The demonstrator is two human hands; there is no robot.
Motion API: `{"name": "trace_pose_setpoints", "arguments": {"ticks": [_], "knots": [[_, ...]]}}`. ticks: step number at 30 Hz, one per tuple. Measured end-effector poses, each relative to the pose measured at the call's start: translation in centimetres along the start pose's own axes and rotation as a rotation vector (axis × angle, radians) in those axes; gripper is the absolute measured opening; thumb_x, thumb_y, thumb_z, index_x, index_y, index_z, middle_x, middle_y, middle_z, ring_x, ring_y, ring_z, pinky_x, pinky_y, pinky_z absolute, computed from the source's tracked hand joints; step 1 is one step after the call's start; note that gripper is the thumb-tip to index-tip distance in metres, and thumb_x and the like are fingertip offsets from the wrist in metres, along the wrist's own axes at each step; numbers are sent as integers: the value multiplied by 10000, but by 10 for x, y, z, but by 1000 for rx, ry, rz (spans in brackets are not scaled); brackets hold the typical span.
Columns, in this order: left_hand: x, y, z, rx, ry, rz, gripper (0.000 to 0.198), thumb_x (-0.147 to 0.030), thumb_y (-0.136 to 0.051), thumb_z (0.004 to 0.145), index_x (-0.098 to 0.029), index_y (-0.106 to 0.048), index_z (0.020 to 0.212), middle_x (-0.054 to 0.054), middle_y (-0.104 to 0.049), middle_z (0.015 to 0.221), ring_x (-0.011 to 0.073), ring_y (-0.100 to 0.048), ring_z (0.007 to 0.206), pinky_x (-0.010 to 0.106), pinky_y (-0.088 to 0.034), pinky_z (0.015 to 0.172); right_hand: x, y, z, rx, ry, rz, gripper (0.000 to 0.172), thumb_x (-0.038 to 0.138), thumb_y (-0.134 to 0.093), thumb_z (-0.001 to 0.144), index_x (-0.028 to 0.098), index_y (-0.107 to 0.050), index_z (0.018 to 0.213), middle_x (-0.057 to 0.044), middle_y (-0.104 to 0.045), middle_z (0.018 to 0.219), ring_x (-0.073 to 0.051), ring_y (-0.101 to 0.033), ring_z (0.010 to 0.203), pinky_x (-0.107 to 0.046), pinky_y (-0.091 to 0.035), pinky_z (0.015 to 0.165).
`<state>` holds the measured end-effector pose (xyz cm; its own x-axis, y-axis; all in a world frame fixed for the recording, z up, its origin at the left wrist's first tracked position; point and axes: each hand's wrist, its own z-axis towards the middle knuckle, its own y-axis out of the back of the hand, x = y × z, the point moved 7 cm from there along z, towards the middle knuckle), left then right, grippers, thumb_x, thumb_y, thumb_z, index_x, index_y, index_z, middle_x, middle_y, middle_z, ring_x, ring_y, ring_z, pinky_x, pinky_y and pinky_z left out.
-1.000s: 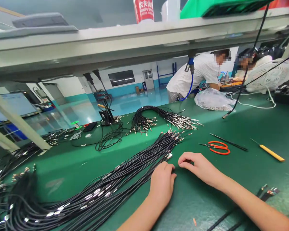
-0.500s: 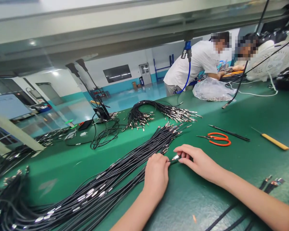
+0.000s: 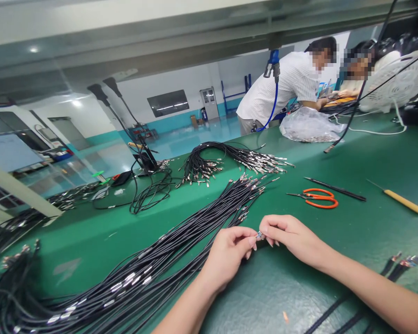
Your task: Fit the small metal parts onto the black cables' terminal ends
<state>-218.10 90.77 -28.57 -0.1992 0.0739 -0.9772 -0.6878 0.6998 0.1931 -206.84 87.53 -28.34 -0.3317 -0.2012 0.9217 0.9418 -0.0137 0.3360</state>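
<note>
My left hand (image 3: 230,253) and my right hand (image 3: 290,236) meet over the green table (image 3: 369,232), both pinching the small metal connector (image 3: 258,235) at the end of a black cable. That cable belongs to a long bundle of black cables (image 3: 153,269) running from the lower left up to silver tips (image 3: 254,185) just beyond my fingers. Both hands are lifted slightly off the table top.
Orange scissors (image 3: 318,198), a thin black tool (image 3: 334,189) and a yellow-handled tool (image 3: 402,202) lie to the right. A second cable bundle (image 3: 226,160) lies farther back. A plastic bag (image 3: 310,126), a white fan (image 3: 400,81) and two people stand at the far right.
My left hand has turned from lying flat on the bundle to a pinch. Both hands have lifted a cable end and brought its connector between their fingertips.
</note>
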Motion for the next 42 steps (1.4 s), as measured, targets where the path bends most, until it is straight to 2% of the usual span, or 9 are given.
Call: {"name": "trace_pose_setpoints", "arguments": {"ticks": [5, 20, 27, 32, 36, 42], "knots": [[4, -2, -2, 39, 38, -114, 148, -226, -533, 749, -99, -607, 748, 3, -477, 607, 77, -355, 527, 210, -233, 500, -5, -2, 1, 14, -27, 95, 239, 269, -437, 822, 160, -484, 614, 26, -472, 561, -111, -418, 551, -223, -323, 545], [10, -5, -1, 73, 85, -246, 160, -223, -535, 745, -77, -600, 743, 3, -439, 565, 66, -314, 486, 226, -168, 469, -9, -3, 0, 16, -68, 117, 249, 288, -440, 812, 156, -486, 606, 28, -460, 536, -103, -400, 520, -222, -296, 517], [11, -6, -2, 69, 93, -270, 152, -211, -545, 739, -73, -607, 730, 6, -454, 561, 58, -318, 474, 214, -179, 462, -12, -4, 2, 18, -72, 94, 249, 277, -432, 819, 157, -485, 607, 29, -459, 536, -101, -398, 521, -218, -297, 516], [11, -1, -2, -68, 109, -225, 158, -223, -637, 669, -81, -619, 735, 20, -530, 576, 72, -415, 484, 189, -279, 466, -7, -2, 1, 2, -51, -9, 262, 278, -428, 828, 160, -483, 601, 26, -460, 553, -107, -414, 545, -224, -317, 542], [9, 4, -2, -199, 69, -185, 142, -168, -670, 609, -81, -628, 714, 23, -562, 562, 98, -477, 501, 208, -371, 517, 0, 0, -1, 11, -22, -14, 197, 226, -431, 816, 161, -508, 647, 26, -470, 579, -112, -429, 572, -225, -334, 565], [7, 7, -2, -246, 45, -215, 126, -158, -681, 595, -99, -636, 696, 23, -587, 595, 94, -478, 505, 203, -373, 511, 4, 1, -3, 8, -12, -19, 161, 202, -430, 811, 164, -555, 715, 19, -508, 625, -121, -456, 610, -227, -355, 593]]}}
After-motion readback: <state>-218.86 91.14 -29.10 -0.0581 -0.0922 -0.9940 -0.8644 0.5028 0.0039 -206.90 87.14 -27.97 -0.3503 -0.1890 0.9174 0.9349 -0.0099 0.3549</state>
